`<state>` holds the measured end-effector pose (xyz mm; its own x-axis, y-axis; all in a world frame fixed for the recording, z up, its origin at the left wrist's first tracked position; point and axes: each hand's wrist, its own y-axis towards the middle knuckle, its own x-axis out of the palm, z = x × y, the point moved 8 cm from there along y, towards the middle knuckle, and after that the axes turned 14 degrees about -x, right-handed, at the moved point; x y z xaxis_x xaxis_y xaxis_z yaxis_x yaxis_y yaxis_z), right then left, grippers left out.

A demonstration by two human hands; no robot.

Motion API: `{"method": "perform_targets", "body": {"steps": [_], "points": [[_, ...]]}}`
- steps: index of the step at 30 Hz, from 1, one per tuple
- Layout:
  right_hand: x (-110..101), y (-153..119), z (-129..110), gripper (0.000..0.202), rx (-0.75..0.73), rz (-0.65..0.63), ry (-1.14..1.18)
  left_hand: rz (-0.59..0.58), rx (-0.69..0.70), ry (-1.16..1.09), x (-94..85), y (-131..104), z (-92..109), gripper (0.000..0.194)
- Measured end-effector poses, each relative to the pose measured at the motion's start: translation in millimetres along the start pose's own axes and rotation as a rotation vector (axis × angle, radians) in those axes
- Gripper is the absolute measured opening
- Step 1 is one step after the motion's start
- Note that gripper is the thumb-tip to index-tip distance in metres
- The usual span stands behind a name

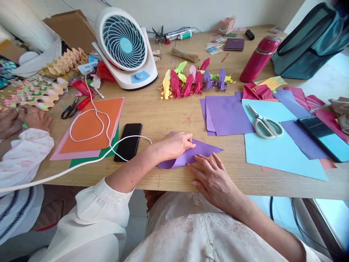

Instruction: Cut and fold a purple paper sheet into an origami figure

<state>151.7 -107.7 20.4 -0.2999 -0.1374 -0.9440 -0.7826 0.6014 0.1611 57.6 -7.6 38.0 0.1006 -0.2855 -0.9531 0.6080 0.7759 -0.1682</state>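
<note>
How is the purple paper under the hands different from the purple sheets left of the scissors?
The purple paper curls up at one side; the purple sheets lie flat. The left hand and right hand touch the purple paper; neither touches the purple sheets. Their colour is similar.

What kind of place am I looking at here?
Probably a craft workspace: hands fold purple paper on a wooden table, with white-handled scissors on light blue sheets and a row of folded paper figures.
</note>
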Motion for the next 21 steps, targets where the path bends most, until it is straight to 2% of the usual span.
{"method": "perform_targets", "body": {"steps": [8,17,21], "points": [[6.8,2.5,-0.4,0.051,0.042,-0.007,-0.027,-0.003,-0.007,0.021,0.5,0.5,0.1,0.031],[5.4,6.2,-4.9,0.046,0.026,0.018,-0.082,-0.02,-0.006,0.011,2.6,0.0,-1.4,0.025],[8.4,11.6,-14.0,0.048,-0.031,0.013,-0.047,-0.032,-0.022,0.024,4.4,0.2,-3.6,0.027]]}}
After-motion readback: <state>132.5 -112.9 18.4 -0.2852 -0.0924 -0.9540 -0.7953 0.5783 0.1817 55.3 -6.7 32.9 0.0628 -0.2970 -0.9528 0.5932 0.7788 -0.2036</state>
